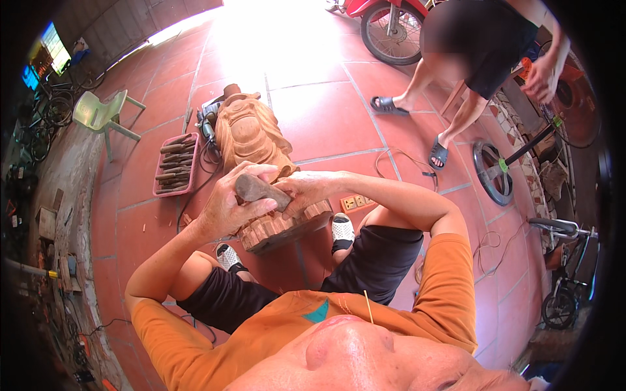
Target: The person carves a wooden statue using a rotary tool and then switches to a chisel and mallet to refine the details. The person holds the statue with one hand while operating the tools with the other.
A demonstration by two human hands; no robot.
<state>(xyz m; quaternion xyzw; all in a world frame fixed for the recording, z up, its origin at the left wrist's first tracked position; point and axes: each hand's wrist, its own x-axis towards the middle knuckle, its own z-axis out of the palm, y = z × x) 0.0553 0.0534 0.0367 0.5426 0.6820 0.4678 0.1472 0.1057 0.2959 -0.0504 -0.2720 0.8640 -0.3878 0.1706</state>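
Several tools (175, 165) in pink basket (173, 192)

A green chair (99, 115) stands on red floor tiles (316, 124). Just left of the chair, some bikes (60, 107) are crowded in a dark spot. Far to the right of the chair is a red motorbike (375, 8). Also far right of the chair, a person (468, 114) in black shorts (499, 65) and dark sandals (439, 153) stands near a fan (574, 98). A small bike (565, 281) is well right of the chair too.
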